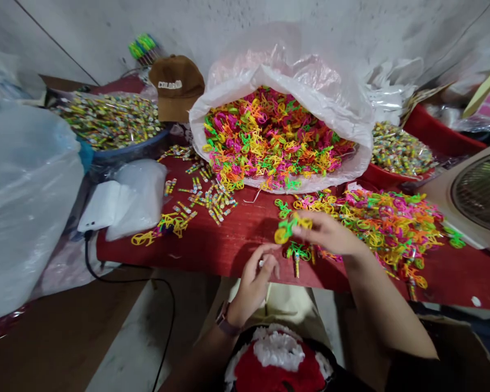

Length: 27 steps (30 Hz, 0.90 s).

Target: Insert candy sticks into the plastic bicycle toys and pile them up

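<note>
My right hand (326,234) pinches a yellow-and-green plastic bicycle-shaped toy (292,227) above the red wooden table (220,245). My left hand (253,283) is raised just below and to the left of it, fingers curled, with a small white speck at the fingertips that I cannot identify. A green toy on a wrapped candy stick (297,256) lies beneath my hands. To the right spreads a heap of neon plastic toys (387,231). A white sack (277,136) behind holds many more, and loose wrapped candy sticks (212,198) lie to the left.
A blue basin (130,147) and a red basin (384,177) hold wrapped candy sticks. A brown cap (175,87) rests at the back. A white box (100,207) with a black cable sits by plastic bags at left. A fan (484,190) stands at right.
</note>
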Available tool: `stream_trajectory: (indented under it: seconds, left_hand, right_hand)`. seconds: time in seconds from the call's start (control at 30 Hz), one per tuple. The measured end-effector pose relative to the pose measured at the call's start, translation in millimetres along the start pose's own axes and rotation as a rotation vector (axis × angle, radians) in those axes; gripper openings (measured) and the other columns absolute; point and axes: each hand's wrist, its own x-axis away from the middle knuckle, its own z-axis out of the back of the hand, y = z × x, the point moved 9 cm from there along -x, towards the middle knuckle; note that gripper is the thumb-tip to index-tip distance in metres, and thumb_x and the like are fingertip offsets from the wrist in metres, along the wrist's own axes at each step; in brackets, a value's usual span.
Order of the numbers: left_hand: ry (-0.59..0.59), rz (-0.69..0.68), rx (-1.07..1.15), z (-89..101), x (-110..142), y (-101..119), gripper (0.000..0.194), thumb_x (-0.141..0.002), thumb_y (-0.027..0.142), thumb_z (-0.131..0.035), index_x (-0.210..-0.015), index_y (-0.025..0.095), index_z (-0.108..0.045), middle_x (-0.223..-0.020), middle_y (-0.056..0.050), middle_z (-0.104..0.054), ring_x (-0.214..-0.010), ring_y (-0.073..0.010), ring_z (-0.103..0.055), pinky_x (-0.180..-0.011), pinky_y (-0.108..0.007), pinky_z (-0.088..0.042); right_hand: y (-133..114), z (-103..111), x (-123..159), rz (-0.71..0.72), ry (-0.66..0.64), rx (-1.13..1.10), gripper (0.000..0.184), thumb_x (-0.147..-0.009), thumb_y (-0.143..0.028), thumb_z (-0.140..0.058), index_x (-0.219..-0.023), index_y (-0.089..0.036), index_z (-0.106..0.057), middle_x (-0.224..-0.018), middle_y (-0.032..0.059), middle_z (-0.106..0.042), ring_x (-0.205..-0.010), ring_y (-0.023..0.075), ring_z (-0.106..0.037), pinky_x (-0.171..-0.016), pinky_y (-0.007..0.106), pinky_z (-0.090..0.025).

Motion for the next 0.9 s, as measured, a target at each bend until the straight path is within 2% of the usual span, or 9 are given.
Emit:
stream_trajectory:
  seconds: [0.07,0.1,0.23,0.33,0.4,0.47,0.57,0.7,0.9]
  left_hand:
    - [0.0,-0.024,-0.001,-1.3,5,9,0.048,-0.106,0.059,-0.052,-0.127,0.017,-0.063,-0.082,-0.002,-0.067,-0.065,-0.0127,-0.058,-0.064,-0.023,-0.048]
    - [-0.004,-0.045,-0.061,-2.2,7,14,0.044,-0.106,0.056,-0.054,-0.123,0.017,-0.065,-0.085,-0.003,-0.07,-0.068,-0.0135,-0.061,-0.066,-0.023,-0.049]
    - [0.106,-0.293,-0.519,1.3,15,39,0.022,-0.107,0.033,-0.057,-0.119,0.019,-0.069,-0.103,-0.009,-0.077,-0.09,-0.02,-0.073,-0.081,-0.026,-0.056]
    - [0.186,-0.468,-0.883,-3.0,21,45,0.031,-0.103,0.021,-0.053,-0.129,0.019,-0.069,-0.101,-0.01,-0.076,-0.087,-0.0212,-0.074,-0.079,-0.028,-0.057]
    - [0.134,-0.485,-1.025,-11.9,21,39,0.035,-0.1,0.017,-0.052,-0.13,0.02,-0.07,-0.089,-0.008,-0.072,-0.076,-0.0201,-0.07,-0.073,-0.028,-0.055]
    - [0.058,-0.451,-1.014,-19.5,21,35,0.038,-0.097,0.017,-0.055,-0.132,0.02,-0.069,-0.088,-0.007,-0.07,-0.077,-0.0205,-0.068,-0.075,-0.029,-0.056]
    - [-0.039,-0.287,-0.741,-22.8,21,33,0.048,-0.095,0.02,-0.06,-0.143,0.021,-0.056,-0.103,-0.009,-0.069,-0.089,-0.0211,-0.068,-0.084,-0.031,-0.057]
    - [-0.221,-0.046,-0.422,-30.3,25,34,0.02,-0.105,0.025,-0.044,-0.122,0.021,-0.053,-0.103,-0.006,-0.066,-0.094,-0.0188,-0.065,-0.086,-0.029,-0.054]
    - [-0.332,-0.064,-0.472,-38.7,23,44,0.019,-0.109,0.028,-0.036,-0.111,0.02,-0.054,-0.094,-0.006,-0.067,-0.081,-0.0188,-0.062,-0.074,-0.029,-0.047]
  right_hand:
    - [-1,-38,19,0.037,-0.119,-0.052,0.026,-0.102,-0.048,-0.065,-0.092,-0.024,-0.067,-0.093,0.0015,-0.064,-0.088,0.0186,-0.061,-0.082,0.034,-0.052]
    - [3,-48,26,0.02,-0.082,-0.073,0.02,-0.102,-0.045,-0.067,-0.099,-0.025,-0.068,-0.098,0.0021,-0.064,-0.092,0.0195,-0.061,-0.085,0.035,-0.052]
    - [28,-50,55,-0.153,0.431,-0.234,0.035,-0.096,-0.045,-0.076,-0.121,-0.029,-0.058,-0.103,0.0022,-0.062,-0.089,0.0195,-0.061,-0.078,0.033,-0.053]
    - [32,-69,69,-0.187,0.556,-0.367,0.041,-0.092,-0.048,-0.079,-0.12,-0.028,-0.056,-0.1,0.0017,-0.064,-0.083,0.0191,-0.062,-0.074,0.032,-0.054]
    - [32,-77,73,-0.195,0.598,-0.387,0.045,-0.091,-0.049,-0.08,-0.123,-0.028,-0.056,-0.106,0.004,-0.066,-0.088,0.0209,-0.064,-0.075,0.033,-0.054]
    - [35,-74,78,-0.215,0.677,-0.385,0.036,-0.094,-0.049,-0.076,-0.119,-0.028,-0.06,-0.107,0.0053,-0.068,-0.092,0.0225,-0.065,-0.078,0.035,-0.054]
    - [41,-62,82,-0.231,0.726,-0.423,0.026,-0.098,-0.05,-0.071,-0.11,-0.028,-0.066,-0.101,0.0043,-0.067,-0.09,0.0222,-0.063,-0.077,0.034,-0.053]
    - [36,-54,83,-0.208,0.688,-0.502,0.027,-0.095,-0.052,-0.075,-0.106,-0.029,-0.066,-0.089,0.0008,-0.064,-0.079,0.0191,-0.059,-0.069,0.031,-0.05]
    - [22,-72,76,-0.182,0.558,-0.661,0.032,-0.092,-0.049,-0.081,-0.111,-0.03,-0.062,-0.08,-0.0031,-0.06,-0.067,0.015,-0.058,-0.06,0.027,-0.047]
